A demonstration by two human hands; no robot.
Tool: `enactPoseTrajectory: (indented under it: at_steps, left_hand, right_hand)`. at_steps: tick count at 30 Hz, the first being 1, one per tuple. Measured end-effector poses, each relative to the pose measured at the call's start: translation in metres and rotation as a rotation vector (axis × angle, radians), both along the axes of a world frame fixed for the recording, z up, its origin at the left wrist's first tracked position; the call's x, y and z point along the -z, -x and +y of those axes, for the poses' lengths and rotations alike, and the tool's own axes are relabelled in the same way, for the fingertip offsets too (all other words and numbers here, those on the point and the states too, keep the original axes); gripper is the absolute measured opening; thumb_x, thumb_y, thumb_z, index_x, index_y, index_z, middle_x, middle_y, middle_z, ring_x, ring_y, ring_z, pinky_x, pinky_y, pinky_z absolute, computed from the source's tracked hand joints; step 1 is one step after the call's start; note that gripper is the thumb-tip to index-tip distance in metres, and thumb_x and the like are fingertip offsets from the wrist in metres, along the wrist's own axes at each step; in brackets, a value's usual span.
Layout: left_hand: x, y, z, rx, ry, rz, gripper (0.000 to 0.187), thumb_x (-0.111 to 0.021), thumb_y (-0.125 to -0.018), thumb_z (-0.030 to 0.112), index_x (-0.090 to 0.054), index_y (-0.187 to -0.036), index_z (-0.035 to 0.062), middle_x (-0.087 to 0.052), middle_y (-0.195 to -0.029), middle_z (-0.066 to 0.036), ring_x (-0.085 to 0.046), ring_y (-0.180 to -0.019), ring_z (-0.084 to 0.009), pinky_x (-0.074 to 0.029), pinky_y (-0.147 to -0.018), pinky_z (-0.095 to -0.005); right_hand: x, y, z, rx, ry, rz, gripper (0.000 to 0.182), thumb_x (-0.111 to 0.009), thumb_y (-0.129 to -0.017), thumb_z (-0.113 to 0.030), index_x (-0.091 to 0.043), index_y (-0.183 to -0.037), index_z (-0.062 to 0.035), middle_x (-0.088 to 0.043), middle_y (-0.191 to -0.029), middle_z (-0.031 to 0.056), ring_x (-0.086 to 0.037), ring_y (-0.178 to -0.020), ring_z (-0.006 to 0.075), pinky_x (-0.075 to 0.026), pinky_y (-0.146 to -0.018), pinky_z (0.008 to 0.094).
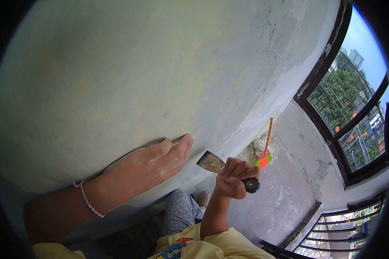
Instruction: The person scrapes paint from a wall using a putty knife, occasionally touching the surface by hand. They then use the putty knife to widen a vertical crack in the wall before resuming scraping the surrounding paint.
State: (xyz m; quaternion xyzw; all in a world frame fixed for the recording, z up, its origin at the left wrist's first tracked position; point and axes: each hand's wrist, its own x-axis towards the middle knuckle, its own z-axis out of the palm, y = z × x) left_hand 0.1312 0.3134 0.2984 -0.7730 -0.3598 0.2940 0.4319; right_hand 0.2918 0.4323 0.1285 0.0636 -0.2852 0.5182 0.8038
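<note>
Here the scraper (pixel 212 162) is gripped by its handle in the tightly curled right hand (pixel 237 176), blade held near the wall (pixel 129 77), which is touched by the open left hand (pixel 149 163), fingers extended

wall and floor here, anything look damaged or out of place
The wall looks damaged: patchy and discoloured, with dark pits or flaking towards the window. What looks like rubble lies near the orange stick.
</note>
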Motion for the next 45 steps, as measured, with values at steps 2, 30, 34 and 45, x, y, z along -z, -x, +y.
enactPoseTrajectory:
  at_steps: [2, 30, 34, 45]
  left_hand:
    - [-0.001, 0.000, 0.000, -0.011, 0.009, -0.013, 0.038, -0.055, -0.093, 0.025, -0.058, -0.129, 0.0129, -0.050, -0.145, -0.002, -0.040, -0.138, -0.0166, -0.036, -0.104, -0.0303]
    - [-0.007, -0.013, 0.006, -0.054, 0.079, -0.077, 0.037, -0.059, -0.089, 0.025, -0.066, -0.122, 0.0085, -0.055, -0.140, 0.000, -0.046, -0.133, -0.0150, -0.041, -0.098, -0.0303]
    - [-0.001, -0.016, 0.008, -0.053, 0.047, -0.078, 0.038, -0.060, -0.090, 0.026, -0.066, -0.124, 0.0111, -0.056, -0.139, 0.002, -0.047, -0.131, -0.0135, -0.039, -0.096, -0.0309]
    - [-0.002, -0.020, 0.009, -0.071, 0.050, -0.002, 0.039, -0.061, -0.089, 0.030, -0.063, -0.127, 0.0192, -0.051, -0.146, 0.004, -0.043, -0.135, -0.0135, -0.034, -0.100, -0.0318]
  right_hand:
    - [0.018, 0.021, 0.015, -0.014, 0.200, -0.183, 0.022, -0.050, -0.051, 0.001, -0.036, -0.065, -0.0076, -0.034, -0.047, 0.0033, -0.026, -0.037, 0.0123, -0.024, -0.040, 0.0264]
    - [0.061, 0.031, 0.025, 0.444, -0.838, -0.901, 0.022, -0.059, -0.062, -0.020, -0.039, -0.063, -0.0111, -0.034, -0.061, 0.0034, -0.044, -0.050, 0.0222, -0.032, -0.045, 0.0344]
    - [0.036, 0.010, -0.012, 0.306, -0.910, -0.649, 0.024, -0.060, -0.065, -0.015, -0.036, -0.061, -0.0106, -0.032, -0.060, 0.0030, -0.044, -0.050, 0.0215, -0.030, -0.044, 0.0343]
    - [0.143, -0.017, 0.012, 0.314, 0.126, -0.931, 0.026, -0.054, -0.047, -0.001, -0.030, -0.057, -0.0067, -0.029, -0.051, 0.0081, -0.029, -0.041, 0.0249, -0.024, -0.043, 0.0334]
